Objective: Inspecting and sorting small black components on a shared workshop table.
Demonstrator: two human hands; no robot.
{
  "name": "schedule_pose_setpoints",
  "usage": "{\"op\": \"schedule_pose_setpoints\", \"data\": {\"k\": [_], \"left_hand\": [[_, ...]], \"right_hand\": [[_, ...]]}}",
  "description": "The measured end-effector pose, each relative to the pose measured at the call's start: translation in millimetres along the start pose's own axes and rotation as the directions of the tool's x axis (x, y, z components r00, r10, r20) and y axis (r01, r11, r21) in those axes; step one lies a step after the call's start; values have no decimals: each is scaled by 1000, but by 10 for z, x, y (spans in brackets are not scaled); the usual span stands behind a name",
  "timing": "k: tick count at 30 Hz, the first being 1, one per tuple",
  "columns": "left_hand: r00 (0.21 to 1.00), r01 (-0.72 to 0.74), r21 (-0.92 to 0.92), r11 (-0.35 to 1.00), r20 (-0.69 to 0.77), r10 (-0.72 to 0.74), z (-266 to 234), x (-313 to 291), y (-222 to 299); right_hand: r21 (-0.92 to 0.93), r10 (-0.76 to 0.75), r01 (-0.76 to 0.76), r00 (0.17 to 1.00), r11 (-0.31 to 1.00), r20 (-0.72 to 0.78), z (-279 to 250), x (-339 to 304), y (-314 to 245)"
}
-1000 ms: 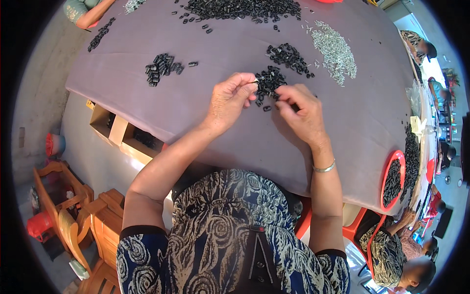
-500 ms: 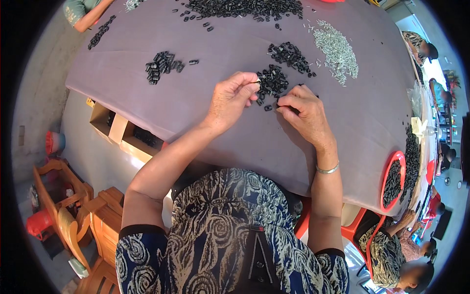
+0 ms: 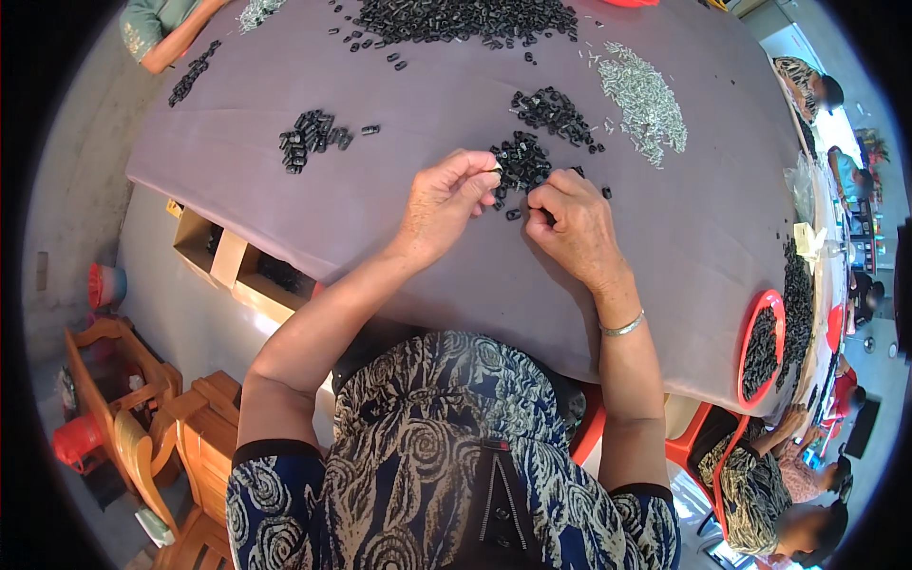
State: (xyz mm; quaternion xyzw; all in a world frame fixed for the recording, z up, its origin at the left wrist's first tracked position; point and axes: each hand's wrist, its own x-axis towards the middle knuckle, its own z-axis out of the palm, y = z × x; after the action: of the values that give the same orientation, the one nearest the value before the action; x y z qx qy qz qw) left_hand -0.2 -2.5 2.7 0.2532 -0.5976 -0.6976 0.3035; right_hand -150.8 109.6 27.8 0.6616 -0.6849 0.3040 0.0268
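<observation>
Over the grey-purple cloth of the table (image 3: 456,285), both my hands work close together. My left hand (image 3: 442,204) is pinched, thumb against fingers; whatever sits in the pinch is too small to name. To its right, my right hand (image 3: 578,228) is closed with the fingers curled down, and their tips are partly hidden. Between and just beyond the hands lies a heap of small black plastic pieces (image 3: 522,160). A second heap of black pieces (image 3: 553,116) is right behind it. Farther right spreads a pile of small silver pins (image 3: 643,103).
A small group of finished-looking black pieces (image 3: 309,142) lies to the left, a large black pile (image 3: 465,17) at the far side. A red basket (image 3: 781,328) holds black pieces at right. Cardboard boxes (image 3: 228,255) and wooden chairs (image 3: 199,427) stand left. Other people sit around.
My right hand has shifted slightly left toward my left hand, its fingers curled in more. My left hand stays pinched in nearly the same place. The view has shifted slightly.
</observation>
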Motion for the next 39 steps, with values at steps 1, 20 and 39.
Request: {"op": "schedule_pose_setpoints", "data": {"k": [1,20,39], "left_hand": [[1000,6,-5,1000,20,-6,2,-8,2],[986,11,-42,999,166,-4,82,-108,22],[983,17,-50,999,184,-8,92,-97,-2]], "right_hand": [[19,-12,13,1000,1000,-25,3,6,10],[820,379,-355,907,449,185,-28,-22,-18],[813,386,-350,907,465,170,23,-20,-57]]}}
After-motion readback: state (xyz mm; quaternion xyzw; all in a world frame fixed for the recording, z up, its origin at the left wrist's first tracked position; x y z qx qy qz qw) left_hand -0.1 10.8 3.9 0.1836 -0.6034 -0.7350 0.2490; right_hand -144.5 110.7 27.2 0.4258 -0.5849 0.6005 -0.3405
